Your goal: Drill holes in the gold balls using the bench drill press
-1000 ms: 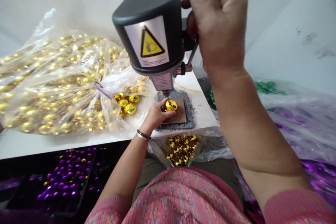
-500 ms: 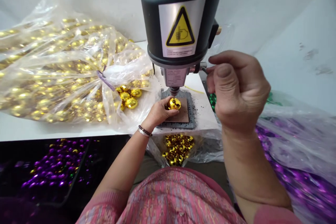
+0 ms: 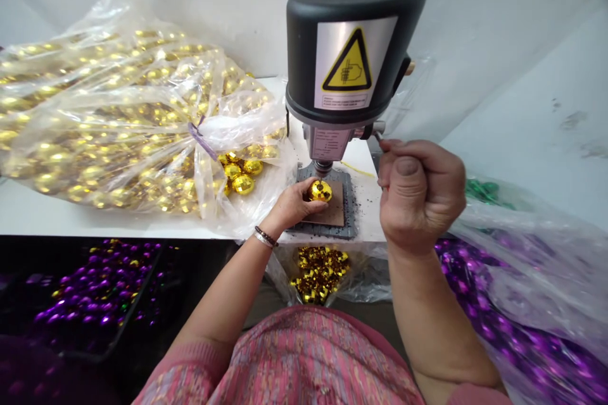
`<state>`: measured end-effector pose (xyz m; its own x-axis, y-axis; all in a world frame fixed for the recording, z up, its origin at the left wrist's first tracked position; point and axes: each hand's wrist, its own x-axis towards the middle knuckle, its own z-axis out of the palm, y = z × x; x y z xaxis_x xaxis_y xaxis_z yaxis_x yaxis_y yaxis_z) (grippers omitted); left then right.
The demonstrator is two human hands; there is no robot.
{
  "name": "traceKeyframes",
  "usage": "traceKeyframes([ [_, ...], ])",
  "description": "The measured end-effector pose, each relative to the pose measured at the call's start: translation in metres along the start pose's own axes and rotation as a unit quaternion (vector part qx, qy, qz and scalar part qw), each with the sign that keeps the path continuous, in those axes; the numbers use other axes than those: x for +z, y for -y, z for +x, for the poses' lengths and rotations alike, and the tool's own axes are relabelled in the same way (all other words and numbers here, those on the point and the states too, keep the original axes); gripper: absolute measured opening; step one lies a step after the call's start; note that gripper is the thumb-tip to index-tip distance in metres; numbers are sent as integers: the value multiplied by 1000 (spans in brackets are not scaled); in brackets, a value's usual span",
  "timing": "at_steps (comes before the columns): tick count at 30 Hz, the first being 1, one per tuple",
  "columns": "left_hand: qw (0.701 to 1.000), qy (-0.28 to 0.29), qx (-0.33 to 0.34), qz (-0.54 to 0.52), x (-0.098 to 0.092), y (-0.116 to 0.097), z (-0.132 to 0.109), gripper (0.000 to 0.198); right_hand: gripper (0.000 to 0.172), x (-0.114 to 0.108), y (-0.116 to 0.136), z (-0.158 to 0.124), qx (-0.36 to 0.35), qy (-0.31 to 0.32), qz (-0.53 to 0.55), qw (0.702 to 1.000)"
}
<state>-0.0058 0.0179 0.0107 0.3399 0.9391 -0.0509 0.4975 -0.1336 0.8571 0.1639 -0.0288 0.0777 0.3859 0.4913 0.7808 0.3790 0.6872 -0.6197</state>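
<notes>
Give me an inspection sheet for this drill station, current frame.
Surface: white table, dark specks around the drill base.
Job's things: gold ball on a brown pad under the spindle of the bench drill.
Clutter: bag of gold balls on the table; bag of gold pieces below its edge; purple beads lower left, more at right; green beads far right.
Hands: left hand pinches the gold ball; right hand fisted on the feed lever.
Cables: nothing seen.
Surroundings: white wall behind.
</notes>
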Motion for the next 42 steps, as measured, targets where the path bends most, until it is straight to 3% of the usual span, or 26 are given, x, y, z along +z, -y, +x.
traceKeyframes([
  [6,1000,-6,3,-9,1,0,0,46,17,-1,-7,-5,-7,-11,56,998],
  [12,999,3,4,-32,1,-2,-1,39,15,7,-14,-7,-66,-8,93,993],
  [17,999,-13,-15,-41,3,2,-1,56,15,23,17,34,-44,-58,140,987],
  [21,999,-32,-10,-21,5,9,-7,65,19,29,30,68,11,-24,138,990],
  [24,999,-39,8,-25,2,11,-19,66,18,28,30,75,20,-8,135,991],
  [32,993,77,83,20,-23,10,-64,71,17,25,40,69,70,-9,143,987],
  [33,996,51,72,32,-28,13,-64,66,17,24,41,69,76,-9,140,987],
  [35,994,-70,34,72,-43,24,-59,46,19,22,44,67,90,-5,125,988],
  [38,945,-280,-33,169,-69,47,-41,32,19,21,43,66,98,-3,102,990],
  [40,920,-311,-84,222,-84,59,-31,36,18,22,39,66,70,-11,111,991],
  [42,912,-274,-132,274,-90,66,-26,41,18,23,33,66,30,-18,129,991],
])
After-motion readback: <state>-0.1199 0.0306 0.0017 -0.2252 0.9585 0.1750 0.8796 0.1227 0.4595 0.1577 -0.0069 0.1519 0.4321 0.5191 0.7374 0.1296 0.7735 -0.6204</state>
